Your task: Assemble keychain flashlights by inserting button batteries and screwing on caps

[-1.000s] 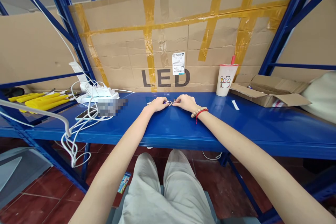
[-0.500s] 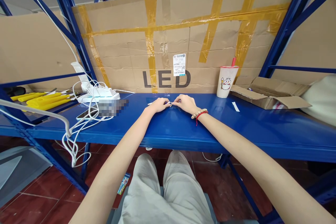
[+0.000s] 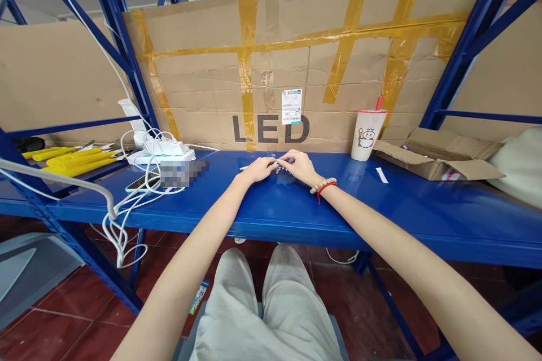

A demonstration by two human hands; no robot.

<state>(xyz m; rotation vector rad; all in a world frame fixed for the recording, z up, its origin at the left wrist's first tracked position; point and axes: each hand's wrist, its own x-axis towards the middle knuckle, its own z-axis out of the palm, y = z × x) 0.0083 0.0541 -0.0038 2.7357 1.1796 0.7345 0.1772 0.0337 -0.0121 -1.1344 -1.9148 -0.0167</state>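
Both my hands meet over the middle of the blue metal shelf point(image 3: 296, 208). My left hand point(image 3: 259, 169) and my right hand point(image 3: 300, 166) are each pinched on a small beaded, metallic object point(image 3: 276, 164) held between them just above the shelf; it is too small to make out clearly. A thin white stick point(image 3: 244, 167) lies by my left hand. My right wrist wears a bead bracelet and a red string point(image 3: 322, 185).
A taped cardboard sheet marked LED point(image 3: 271, 90) stands behind. A paper cup with a red straw point(image 3: 366, 134) and an open cardboard box point(image 3: 440, 155) are at the right. A white power strip with tangled cables point(image 3: 158, 152), a phone point(image 3: 138, 183) and yellow tools point(image 3: 71, 161) lie left.
My hands have drawn closer together and lifted slightly off the shelf, with the small object between the fingertips. The view has shifted a little to the left.
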